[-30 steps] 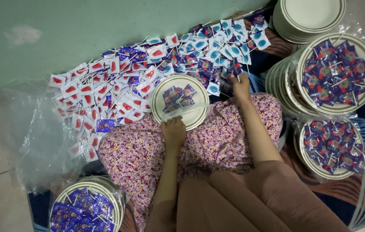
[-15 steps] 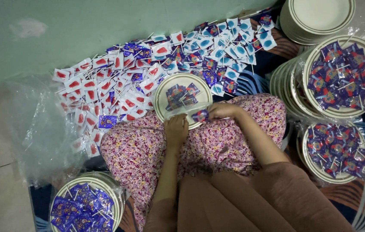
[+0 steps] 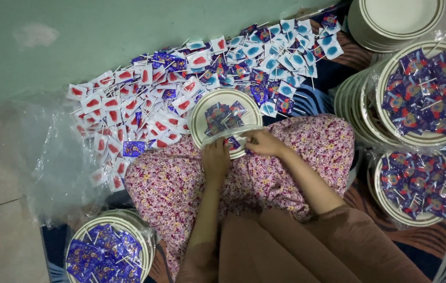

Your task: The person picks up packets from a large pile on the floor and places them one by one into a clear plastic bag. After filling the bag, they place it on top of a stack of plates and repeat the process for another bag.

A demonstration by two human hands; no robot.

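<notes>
Big heap of wrapped lollipops [image 3: 181, 89] on the floor at 12 o'clock. The cream plate [image 3: 208, 107] rests on the lap at centre — stiff and light, though it's probably slick, so best gripped at the rim. Left hand [image 3: 216, 157] pinches its 6 o'clock edge. Right hand [image 3: 262, 142] grips a purple lollipop [image 3: 233, 142] — tiny, crinkly wrapper; its thin stick looks the easiest hold.

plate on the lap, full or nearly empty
Partly filled: the plate holds a few purple wrapped lollipops, much rim and base bare. The left hand and right hand touch its near edge.
</notes>
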